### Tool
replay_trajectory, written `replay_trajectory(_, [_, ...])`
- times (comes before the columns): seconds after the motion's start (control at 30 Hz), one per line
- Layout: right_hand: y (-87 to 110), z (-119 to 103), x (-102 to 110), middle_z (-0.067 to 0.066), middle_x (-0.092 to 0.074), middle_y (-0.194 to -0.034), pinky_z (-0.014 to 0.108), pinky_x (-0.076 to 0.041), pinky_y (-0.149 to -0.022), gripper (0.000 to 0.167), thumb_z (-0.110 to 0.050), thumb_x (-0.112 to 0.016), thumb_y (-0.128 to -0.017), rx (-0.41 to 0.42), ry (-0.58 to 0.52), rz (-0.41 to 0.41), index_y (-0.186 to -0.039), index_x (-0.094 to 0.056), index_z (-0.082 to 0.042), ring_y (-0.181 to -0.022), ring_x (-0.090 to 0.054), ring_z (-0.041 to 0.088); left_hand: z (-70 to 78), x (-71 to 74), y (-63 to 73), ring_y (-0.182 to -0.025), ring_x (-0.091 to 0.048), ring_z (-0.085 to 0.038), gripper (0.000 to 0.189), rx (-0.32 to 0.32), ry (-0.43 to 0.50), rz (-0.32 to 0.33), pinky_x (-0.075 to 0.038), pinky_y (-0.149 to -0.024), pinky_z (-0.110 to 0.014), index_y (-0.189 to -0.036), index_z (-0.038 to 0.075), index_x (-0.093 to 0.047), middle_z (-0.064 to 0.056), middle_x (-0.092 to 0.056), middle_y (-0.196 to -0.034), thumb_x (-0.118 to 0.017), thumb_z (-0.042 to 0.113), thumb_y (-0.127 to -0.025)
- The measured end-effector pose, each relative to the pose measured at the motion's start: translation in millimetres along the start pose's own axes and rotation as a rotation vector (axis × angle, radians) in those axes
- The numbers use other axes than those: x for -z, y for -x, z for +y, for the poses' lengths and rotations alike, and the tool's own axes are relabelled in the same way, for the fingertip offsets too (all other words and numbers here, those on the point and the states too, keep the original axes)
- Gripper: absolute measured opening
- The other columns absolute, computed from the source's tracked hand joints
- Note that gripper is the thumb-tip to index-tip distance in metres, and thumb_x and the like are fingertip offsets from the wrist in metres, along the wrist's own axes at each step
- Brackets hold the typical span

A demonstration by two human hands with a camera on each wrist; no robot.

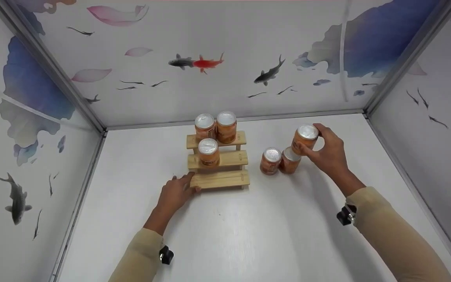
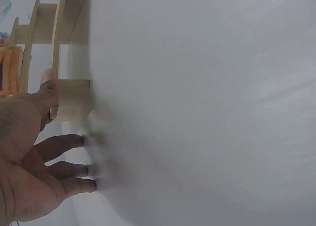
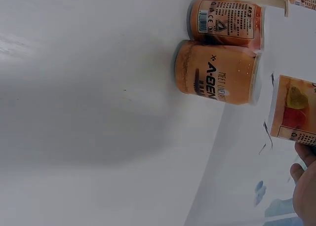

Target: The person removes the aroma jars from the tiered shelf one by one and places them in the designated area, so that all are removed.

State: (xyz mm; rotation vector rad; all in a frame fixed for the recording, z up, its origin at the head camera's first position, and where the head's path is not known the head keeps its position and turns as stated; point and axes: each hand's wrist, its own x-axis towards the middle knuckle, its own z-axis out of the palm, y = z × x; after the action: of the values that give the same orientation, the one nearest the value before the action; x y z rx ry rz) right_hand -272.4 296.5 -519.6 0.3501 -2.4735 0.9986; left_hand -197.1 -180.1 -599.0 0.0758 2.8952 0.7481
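My right hand (image 1: pixel 329 154) grips an orange can (image 1: pixel 303 139) with a silver lid between thumb and fingers. In the right wrist view the gripped can (image 3: pixel 295 110) is raised off the table, with a printed label. Two similar cans (image 1: pixel 271 161) stand side by side on the table, just left of and below it. My left hand (image 1: pixel 176 194) pinches the left end of the lowest step of a three-step wooden stand (image 1: pixel 219 180), its other fingers spread near the table. Two orange cans (image 1: pixel 226 127) stand on the top step and one can (image 1: pixel 208 153) on the middle step.
A white table (image 1: pixel 225 235) lies under everything. White panels printed with fish and petals enclose it at the back (image 1: pixel 225 90), the left (image 1: pixel 33 156) and the right (image 1: pixel 425 117), with grey metal strips along their corners.
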Motion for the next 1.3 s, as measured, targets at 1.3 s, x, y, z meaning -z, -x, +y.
replay_trajectory(1.3, [17.4, 29, 9, 0.028, -0.068, -0.142, 0.065, -0.052, -0.115, 0.066, -0.010, -0.092, -0.091, -0.110, 0.008, -0.010, -0.145, -0.060, 0.008, -0.134, -0.067, 0.047, 1.2, 0.9, -0.2, -0.153, -0.047, -0.059, 0.070, 0.018, 0.004, -0.026, -0.044, -0.121, -0.073, -0.164, 0.019, -0.056, -0.023, -0.060, -0.160, -0.071, 0.052, -0.104])
